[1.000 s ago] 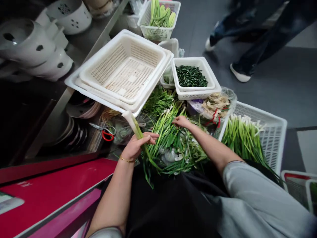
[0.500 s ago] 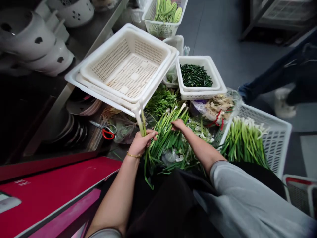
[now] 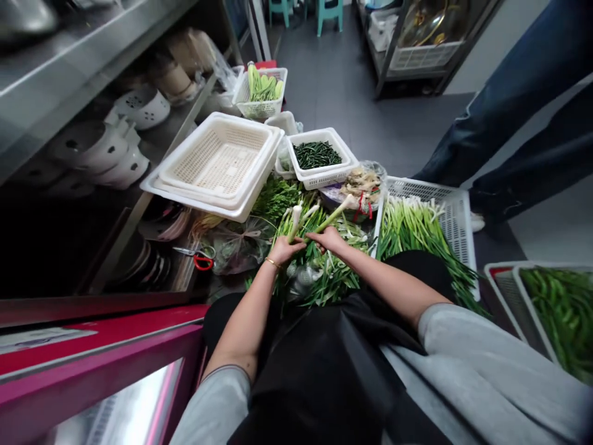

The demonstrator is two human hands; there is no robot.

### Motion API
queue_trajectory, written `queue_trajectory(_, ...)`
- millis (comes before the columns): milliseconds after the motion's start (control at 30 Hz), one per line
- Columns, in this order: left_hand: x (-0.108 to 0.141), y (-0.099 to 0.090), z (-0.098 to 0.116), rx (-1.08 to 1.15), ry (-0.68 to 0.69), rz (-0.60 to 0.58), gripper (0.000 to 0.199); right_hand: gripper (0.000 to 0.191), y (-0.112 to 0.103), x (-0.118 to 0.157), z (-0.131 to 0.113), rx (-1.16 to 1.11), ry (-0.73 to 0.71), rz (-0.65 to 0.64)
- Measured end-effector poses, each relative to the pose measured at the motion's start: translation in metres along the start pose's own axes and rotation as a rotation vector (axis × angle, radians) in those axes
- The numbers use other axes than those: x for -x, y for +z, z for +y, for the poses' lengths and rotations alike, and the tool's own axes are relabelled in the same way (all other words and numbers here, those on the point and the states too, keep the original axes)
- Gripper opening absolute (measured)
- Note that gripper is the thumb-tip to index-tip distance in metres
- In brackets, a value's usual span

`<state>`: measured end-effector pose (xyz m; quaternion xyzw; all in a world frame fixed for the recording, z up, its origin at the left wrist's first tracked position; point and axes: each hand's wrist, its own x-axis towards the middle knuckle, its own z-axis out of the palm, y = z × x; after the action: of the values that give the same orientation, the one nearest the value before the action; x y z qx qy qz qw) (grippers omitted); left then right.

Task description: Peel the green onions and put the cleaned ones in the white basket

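My left hand (image 3: pixel 285 250) is closed around spring onion stalks (image 3: pixel 295 221), white bulb ends pointing up and away from me. In my right hand (image 3: pixel 328 240) a single spring onion (image 3: pixel 341 209) is pinched, its white bulb slanting up to the right. Both hands are close together, over loose spring onions and trimmed green leaves (image 3: pixel 340 275). A bundle of leafy greens (image 3: pixel 279 199) lies just beyond. To the right, a white basket (image 3: pixel 456 213) holds neatly laid spring onions (image 3: pixel 412 228).
Stacked white baskets (image 3: pixel 217 161) stand at the left, with red-handled scissors (image 3: pixel 202 262) nearer me. Green chillies (image 3: pixel 317 154) fill a smaller basket. A person's jeans-clad legs (image 3: pixel 504 130) are at the right. A metal shelf (image 3: pixel 152 164) runs along the left.
The view has tilted up and widened. My right hand, earlier among the spring onions in the pile, now holds one raised beside my left hand. The left hand still holds its stalks.
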<state>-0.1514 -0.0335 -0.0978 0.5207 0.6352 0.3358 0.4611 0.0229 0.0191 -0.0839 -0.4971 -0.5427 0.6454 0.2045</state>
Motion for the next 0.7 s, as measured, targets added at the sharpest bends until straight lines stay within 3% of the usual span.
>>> queue_trajectory(67, 0.005, -0.002, 0.011, -0.029, -0.008, -0.029, 0.029, 0.024, 0.000, 0.005, -0.005, 0.012, -0.009, -0.042)
queue_trajectory(200, 0.015, -0.025, 0.026, -0.105, 0.017, -0.166, 0.033, 0.017, -0.006, 0.029, -0.022, -0.001, -0.018, -0.309)
queue_trajectory(267, 0.019, -0.048, 0.023, -0.129, 0.012, -0.156, 0.033, 0.018, -0.023, 0.054, -0.029, -0.079, -0.019, -0.412)
queue_trajectory(333, 0.023, -0.074, 0.013, -0.136, -0.032, -0.065, 0.032, 0.019, -0.055, 0.082, -0.033, -0.181, 0.004, -0.448)
queue_trajectory(400, 0.026, -0.099, -0.001, -0.141, -0.096, 0.007, 0.031, 0.018, -0.095, 0.107, -0.036, -0.248, 0.022, -0.344)
queue_trajectory(467, 0.029, -0.116, -0.013, -0.155, -0.147, 0.049, 0.030, 0.019, -0.131, 0.118, -0.037, -0.270, 0.001, -0.113)
queue_trajectory(533, 0.032, -0.123, -0.017, -0.157, -0.166, 0.059, 0.031, 0.023, -0.149, 0.113, -0.036, -0.260, -0.026, 0.057)
queue_trajectory(600, 0.032, -0.122, -0.012, -0.123, -0.172, 0.010, 0.035, 0.025, -0.141, 0.094, -0.036, -0.151, 0.026, 0.047)
queue_trajectory(700, 0.031, -0.112, 0.007, -0.040, -0.172, -0.120, 0.041, 0.024, -0.096, 0.057, -0.036, 0.060, 0.144, -0.082)
